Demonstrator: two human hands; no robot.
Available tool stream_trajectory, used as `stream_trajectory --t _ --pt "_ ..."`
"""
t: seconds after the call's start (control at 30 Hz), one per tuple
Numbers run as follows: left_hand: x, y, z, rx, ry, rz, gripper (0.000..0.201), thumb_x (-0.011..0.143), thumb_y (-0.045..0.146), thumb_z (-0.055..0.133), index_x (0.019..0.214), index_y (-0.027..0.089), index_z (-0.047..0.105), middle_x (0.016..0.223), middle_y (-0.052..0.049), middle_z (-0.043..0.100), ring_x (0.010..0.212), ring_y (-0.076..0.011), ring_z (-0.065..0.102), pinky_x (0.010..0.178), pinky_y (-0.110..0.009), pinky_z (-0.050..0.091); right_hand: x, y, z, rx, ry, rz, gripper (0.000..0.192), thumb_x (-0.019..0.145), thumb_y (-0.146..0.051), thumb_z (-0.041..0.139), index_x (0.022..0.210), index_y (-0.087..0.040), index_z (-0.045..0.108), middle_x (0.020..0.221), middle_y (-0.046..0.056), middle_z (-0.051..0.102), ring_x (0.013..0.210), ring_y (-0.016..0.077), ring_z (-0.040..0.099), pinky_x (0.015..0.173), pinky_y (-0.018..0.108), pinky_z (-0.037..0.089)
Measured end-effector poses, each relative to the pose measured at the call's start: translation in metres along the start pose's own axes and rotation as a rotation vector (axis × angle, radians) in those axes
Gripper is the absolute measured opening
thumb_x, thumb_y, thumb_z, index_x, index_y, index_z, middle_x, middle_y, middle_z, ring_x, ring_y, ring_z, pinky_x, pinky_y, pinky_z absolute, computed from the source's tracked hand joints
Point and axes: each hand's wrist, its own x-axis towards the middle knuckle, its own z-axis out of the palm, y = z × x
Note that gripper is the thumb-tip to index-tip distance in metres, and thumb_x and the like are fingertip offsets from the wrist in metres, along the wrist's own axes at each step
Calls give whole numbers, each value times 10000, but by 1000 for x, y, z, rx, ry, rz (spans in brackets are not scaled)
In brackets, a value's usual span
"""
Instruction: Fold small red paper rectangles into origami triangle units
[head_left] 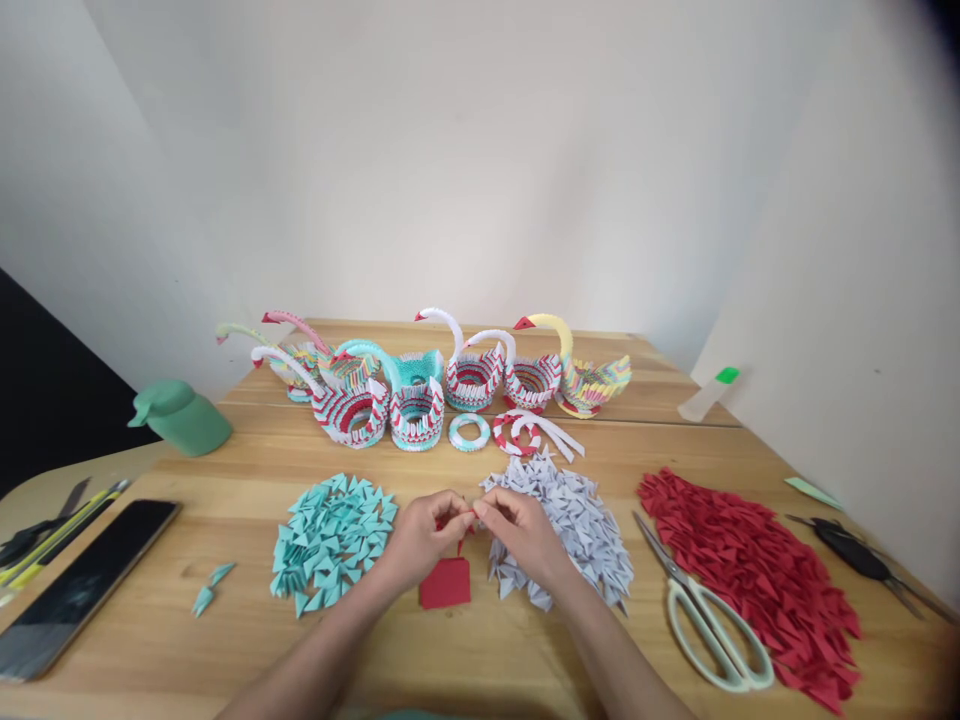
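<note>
My left hand [426, 538] and my right hand [519, 530] meet over the table's middle, fingertips pinching one small folded red paper piece [465, 517] between them. Just below the hands a small stack of red paper rectangles [445, 583] lies flat on the wooden table [225, 640]. A pile of teal folded triangles [331, 540] sits left of my left hand. A pile of white folded triangles [574, 520] lies under and beyond my right hand. Further right spreads a large pile of red folded triangles [754, 575].
Several modular paper swans [420, 385] and rings [469, 432] stand at the back. White-handled scissors [701, 605] lie between the white and red piles. A phone [82, 585], green cap [180, 415], black scissors [855, 555], a glue stick [709, 393] and two loose teal pieces [211, 587] lie around.
</note>
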Motion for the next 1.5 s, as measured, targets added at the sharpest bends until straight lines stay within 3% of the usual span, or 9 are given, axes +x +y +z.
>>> stream_trajectory --t 0.13,0.33,0.47,0.7,0.93,1.1,1.33,1.5 --pt "3 0 -3 -267 -37 -113 339 742 472 611 669 154 519 526 36 496 466 -84 401 471 -202 319 1 3 1 176 -22 47 379 878 -469 497 669 -165 585 587 -25 516 543 111 482 536 233 373" --pt "4 1 -4 -439 57 -144 380 732 500 643 652 151 515 493 33 506 449 -78 408 478 -202 324 0 2 1 333 -55 94 362 868 -490 520 773 -154 614 658 -6 567 550 111 529 555 242 424" --pt "4 -4 -1 -412 35 -139 374 735 489 643 658 141 533 505 29 505 446 -74 401 461 -199 311 1 4 3 209 -62 77 241 823 -398 598 765 -165 582 587 -43 513 554 108 487 544 227 369" --pt "3 -7 4 -253 21 -71 294 740 410 641 684 127 584 573 11 533 504 -77 410 462 -186 297 0 6 4 96 4 56 231 819 -338 556 659 -180 505 557 -62 427 516 94 387 499 222 289" --pt "6 -9 1 -343 4 -110 408 700 535 654 647 145 548 514 21 527 446 -72 404 434 -190 294 2 6 3 129 65 30 265 853 -385 526 700 -174 566 590 -31 506 553 118 473 541 242 373" --pt "7 -11 3 -355 -2 -124 448 689 580 651 674 141 566 503 30 527 420 -65 390 428 -192 299 1 3 3 94 88 40 304 841 -429 536 656 -188 529 560 -42 463 528 118 426 514 240 341" --pt "8 -14 3 -379 -13 -143 437 701 561 647 680 133 560 497 29 530 410 -57 382 426 -187 292 3 7 4 148 10 70 327 828 -492 550 737 -179 567 594 -30 496 566 133 471 556 249 381" --pt "8 -12 6 -377 -27 -128 392 696 521 651 661 147 535 459 48 492 395 -59 358 421 -189 273 2 8 6 43 12 52 367 831 -494 536 637 -184 493 568 -46 425 544 118 401 528 234 322"
